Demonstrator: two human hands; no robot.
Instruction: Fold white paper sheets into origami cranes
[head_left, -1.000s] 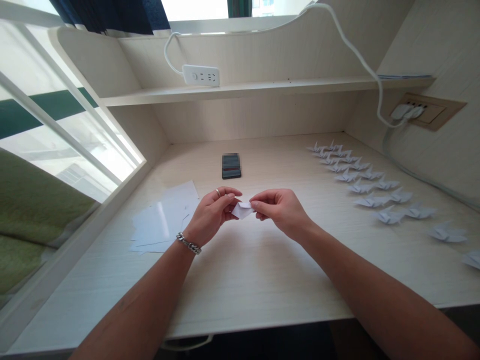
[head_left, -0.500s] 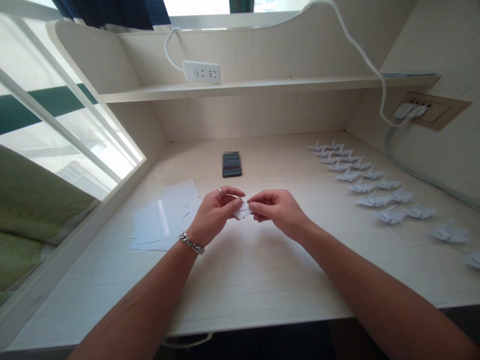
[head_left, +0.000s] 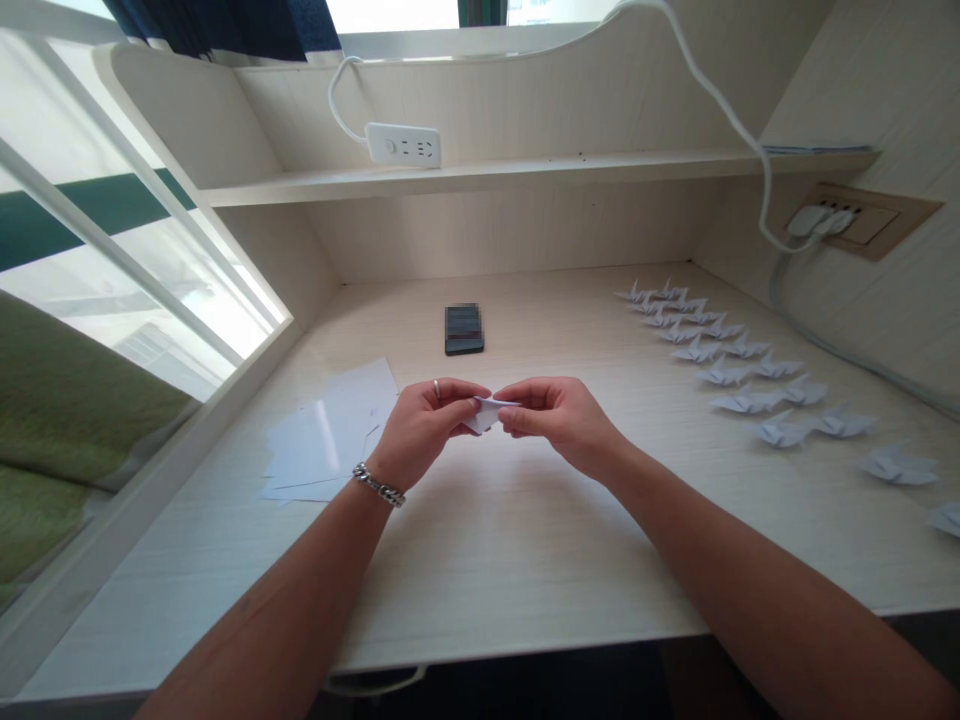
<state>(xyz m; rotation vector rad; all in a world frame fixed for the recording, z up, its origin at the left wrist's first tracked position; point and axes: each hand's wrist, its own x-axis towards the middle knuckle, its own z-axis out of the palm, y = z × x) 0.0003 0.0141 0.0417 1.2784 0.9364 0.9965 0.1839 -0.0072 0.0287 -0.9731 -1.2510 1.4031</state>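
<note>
A small piece of folded white paper is held up over the middle of the desk. My left hand pinches its left side between thumb and fingers; a ring and a chain bracelet are on that hand and wrist. The right side of the paper is gripped by my right hand, thumb toward me. Fingertips cover both ends of the paper, so its full shape is hidden. Beside my left wrist lie several loose white paper sheets, overlapping on the desk.
Folded paper cranes stand in a double row along the right side. A dark phone lies beyond my hands. On the shelf sits a white power strip. Its white cable runs toward the wall socket.
The folded paper has tilted and shows a different face, with an edge now along its top. My fingers have shifted slightly on it, and my left wrist has moved a little left.
</note>
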